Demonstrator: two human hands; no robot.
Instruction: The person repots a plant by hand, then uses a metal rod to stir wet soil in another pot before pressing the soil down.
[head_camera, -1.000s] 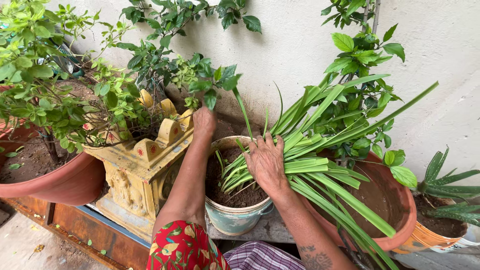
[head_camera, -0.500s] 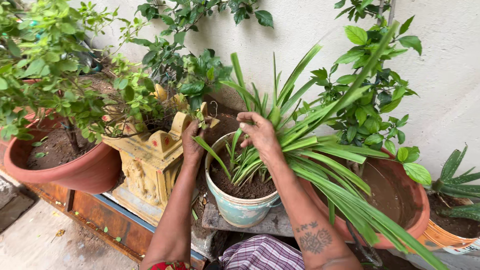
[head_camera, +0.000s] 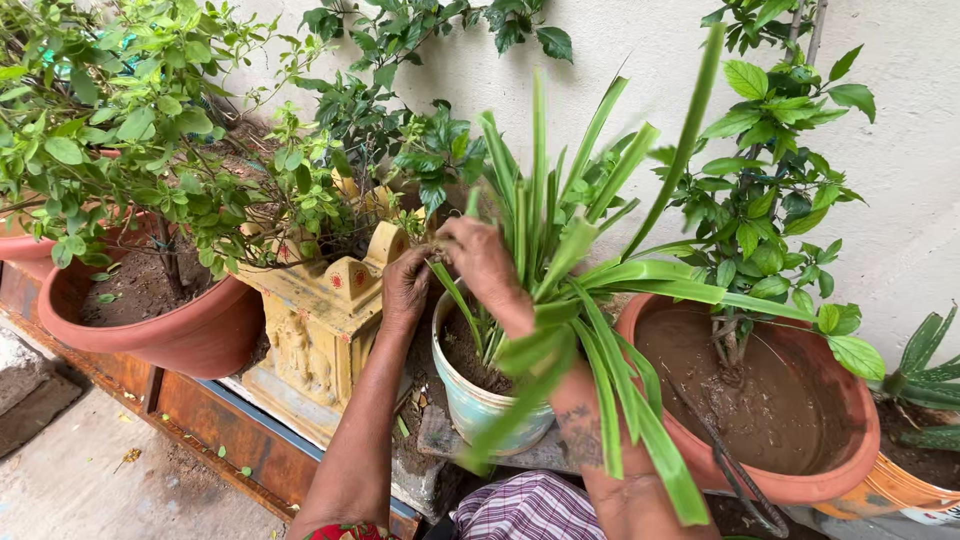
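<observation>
The long-leaved plant (head_camera: 560, 250), lying flattened a second ago, is now standing upright in the pale green pot (head_camera: 480, 405). My right hand (head_camera: 485, 262) is closing around its leaf bases; my left hand (head_camera: 405, 290) is pinching one leaf beside the yellow shrine planter (head_camera: 320, 320). A terracotta pot (head_camera: 800, 470) is sitting just right.

Two hands (head_camera: 405, 290) (head_camera: 480, 258), three terracotta pots (head_camera: 190, 340) (head_camera: 850, 455) (head_camera: 20, 248), one pale bucket (head_camera: 475, 410) (soil-filled), one yellow planter (head_camera: 320, 320)
</observation>
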